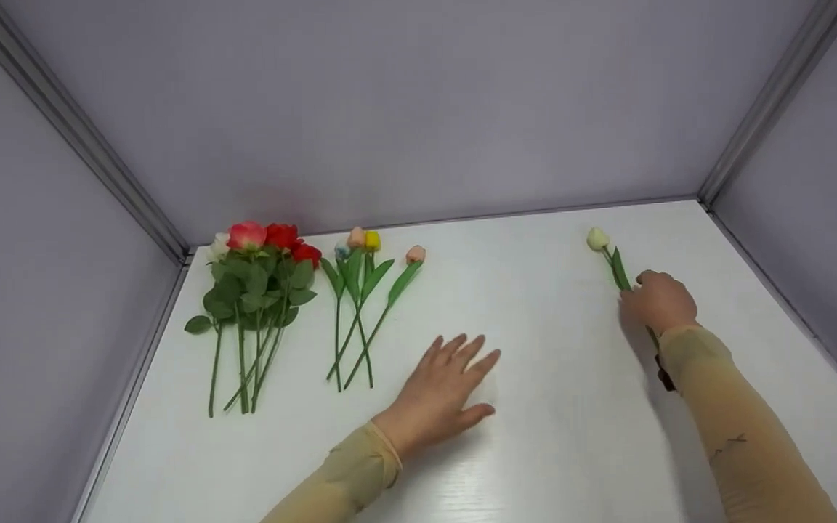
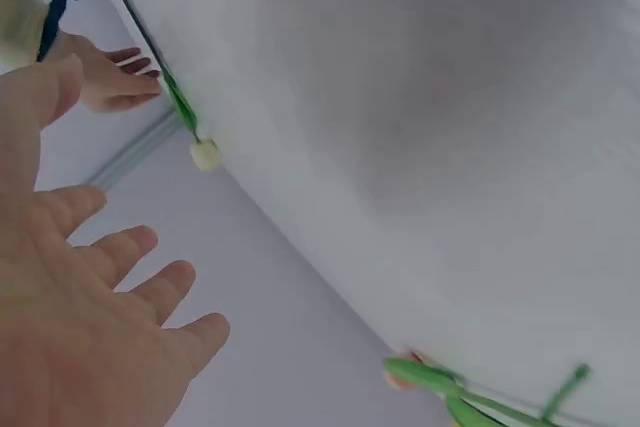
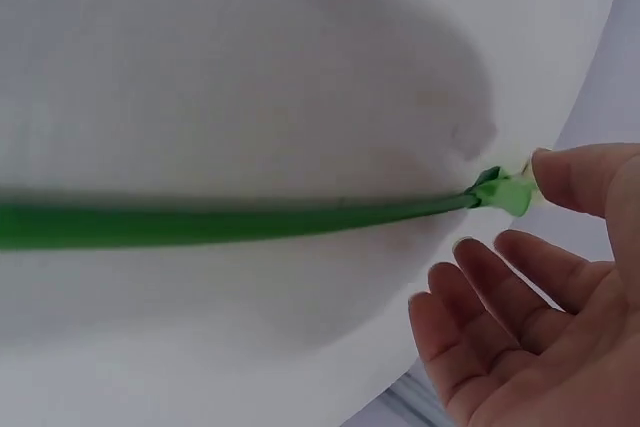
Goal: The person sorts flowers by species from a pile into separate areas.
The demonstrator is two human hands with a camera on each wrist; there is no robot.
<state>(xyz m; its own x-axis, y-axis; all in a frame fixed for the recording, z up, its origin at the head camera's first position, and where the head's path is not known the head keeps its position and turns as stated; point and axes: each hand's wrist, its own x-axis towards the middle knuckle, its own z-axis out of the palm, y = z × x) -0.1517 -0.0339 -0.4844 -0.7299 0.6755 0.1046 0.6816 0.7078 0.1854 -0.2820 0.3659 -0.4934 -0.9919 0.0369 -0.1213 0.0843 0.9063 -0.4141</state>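
Note:
A white tulip [image 1: 598,239] lies on the right side of the white table, its stem running toward the front. My right hand [image 1: 660,299] is over the stem just below the leaf. In the right wrist view, the fingers [image 3: 480,287] are loosely bent and apart from the thumb, with the green stem [image 3: 240,222] stretching away beneath. The left wrist view has this tulip [image 2: 205,154] alongside the right hand [image 2: 110,77]. With fingers spread, my left hand [image 1: 437,396] hovers over the middle of the table and holds nothing.
Several tulips [image 1: 360,290] in pink, yellow and blue lie left of centre, stems crossing. Beside them at far left is a bunch of roses [image 1: 255,276] in red, pink and white. Grey panels [image 1: 418,109] wall in the table [image 1: 535,450] at the back and sides.

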